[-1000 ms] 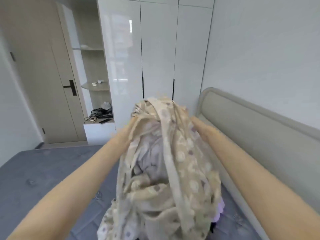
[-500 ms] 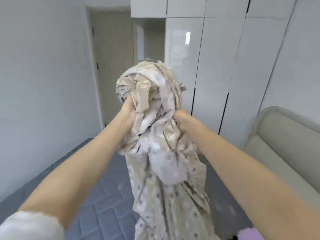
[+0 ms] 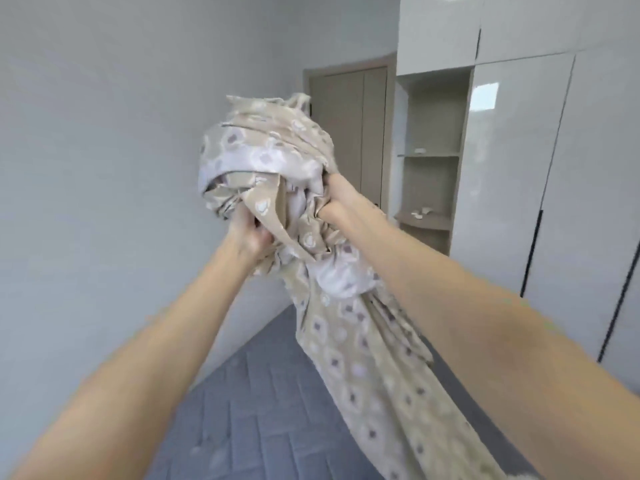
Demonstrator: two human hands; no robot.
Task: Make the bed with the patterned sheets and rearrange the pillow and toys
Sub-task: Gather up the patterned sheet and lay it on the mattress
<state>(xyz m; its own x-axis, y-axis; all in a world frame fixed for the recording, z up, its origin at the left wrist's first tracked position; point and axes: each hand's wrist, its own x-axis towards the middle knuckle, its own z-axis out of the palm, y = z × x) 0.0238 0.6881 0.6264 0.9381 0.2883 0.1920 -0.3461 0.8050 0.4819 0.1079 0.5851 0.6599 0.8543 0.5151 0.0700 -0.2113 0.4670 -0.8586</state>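
A bunched beige patterned sheet [image 3: 266, 157] with pale and purple spots is held high in front of me. My left hand [image 3: 247, 233] grips the bundle from below on its left side. My right hand [image 3: 332, 199] grips a fold on its right side, fingers buried in the cloth. A long tail of the sheet [image 3: 377, 368] hangs down toward the grey quilted mattress [image 3: 256, 403]. No pillow or toys are in view.
A plain white wall [image 3: 104, 168] runs along the left, close to the mattress. A beige door [image 3: 349, 133] stands at the back. Open shelves [image 3: 429, 188] and glossy white wardrobe doors [image 3: 554, 202] fill the right side.
Both hands have raised the sheet bundle higher and swung it left. My view has turned left and up, so the headboard has left the frame.
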